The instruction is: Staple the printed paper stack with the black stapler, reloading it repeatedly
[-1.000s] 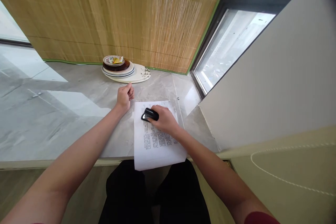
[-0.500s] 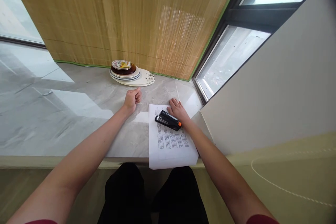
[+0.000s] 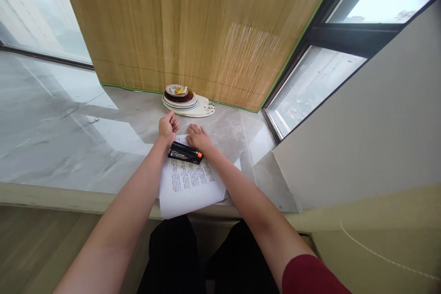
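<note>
My left hand (image 3: 168, 125) is closed in a fist beside the top left corner of a printed sheet of paper (image 3: 188, 183); nothing shows in its fingers. My right hand (image 3: 199, 138) lies flat with fingers stretched out on the top edge of the sheet. A black stapler (image 3: 185, 153) with an orange tip rests across the upper part of the paper, between my two wrists. The lower end of the sheet hangs over the front edge of the sill.
A stack of plates (image 3: 181, 100) with a small yellow packet on top stands behind my hands, against a bamboo blind (image 3: 179, 32). The marble sill (image 3: 103, 161) stretches to the left. A window frame (image 3: 272, 124) and white wall (image 3: 361, 124) bound the right side.
The paper, with the stapler on it, has slid left along with my right hand. My left fist has shifted a little left, and the two hands are closer together. The view has turned slightly.
</note>
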### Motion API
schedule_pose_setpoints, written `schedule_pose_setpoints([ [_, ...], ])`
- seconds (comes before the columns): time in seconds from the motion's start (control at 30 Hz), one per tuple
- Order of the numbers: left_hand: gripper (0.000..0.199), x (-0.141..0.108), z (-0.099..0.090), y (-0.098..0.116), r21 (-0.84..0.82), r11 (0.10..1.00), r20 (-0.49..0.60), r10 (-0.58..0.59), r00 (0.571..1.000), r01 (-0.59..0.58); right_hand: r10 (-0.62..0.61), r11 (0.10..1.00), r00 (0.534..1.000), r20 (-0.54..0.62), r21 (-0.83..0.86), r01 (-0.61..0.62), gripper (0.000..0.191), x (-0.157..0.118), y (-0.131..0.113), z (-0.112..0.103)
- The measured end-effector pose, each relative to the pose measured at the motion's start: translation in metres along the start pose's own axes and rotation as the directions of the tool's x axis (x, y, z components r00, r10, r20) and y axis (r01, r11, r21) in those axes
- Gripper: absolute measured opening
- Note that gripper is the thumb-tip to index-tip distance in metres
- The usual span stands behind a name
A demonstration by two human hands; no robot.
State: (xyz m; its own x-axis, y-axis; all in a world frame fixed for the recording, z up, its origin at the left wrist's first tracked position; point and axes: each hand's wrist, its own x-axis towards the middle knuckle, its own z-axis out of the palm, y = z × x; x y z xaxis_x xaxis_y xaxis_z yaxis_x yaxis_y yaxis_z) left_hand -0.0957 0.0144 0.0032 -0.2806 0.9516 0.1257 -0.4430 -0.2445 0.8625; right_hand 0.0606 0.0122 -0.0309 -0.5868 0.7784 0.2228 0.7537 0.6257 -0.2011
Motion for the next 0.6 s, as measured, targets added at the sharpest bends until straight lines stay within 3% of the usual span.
schedule_pose_setpoints([
  [0.13,0.066,0.002,-0.013,0.010,-0.058,0.998,-0.044,0.031,0.999,-0.033,-0.016,1.000,1.000,-0.027,0.018,0.016,0.048,-0.016,-0.001,-0.002],
  [0.37,0.060,0.003,-0.003,-0.003,-0.055,0.998,-0.017,-0.044,0.999,0.043,0.145,0.988,0.989,0.028,-0.054,-0.143,0.061,-0.066,0.037,-0.023],
  [0.5,0.038,0.003,0.001,-0.017,0.008,0.994,-0.014,-0.106,0.994,0.106,0.141,0.990,0.989,0.036,-0.010,-0.141,0.055,-0.064,0.046,-0.028],
  [0.6,0.028,0.006,0.001,-0.027,0.051,0.994,-0.045,-0.094,0.995,0.096,0.129,0.984,0.985,-0.114,0.134,-0.113,0.040,-0.064,0.052,-0.042],
])
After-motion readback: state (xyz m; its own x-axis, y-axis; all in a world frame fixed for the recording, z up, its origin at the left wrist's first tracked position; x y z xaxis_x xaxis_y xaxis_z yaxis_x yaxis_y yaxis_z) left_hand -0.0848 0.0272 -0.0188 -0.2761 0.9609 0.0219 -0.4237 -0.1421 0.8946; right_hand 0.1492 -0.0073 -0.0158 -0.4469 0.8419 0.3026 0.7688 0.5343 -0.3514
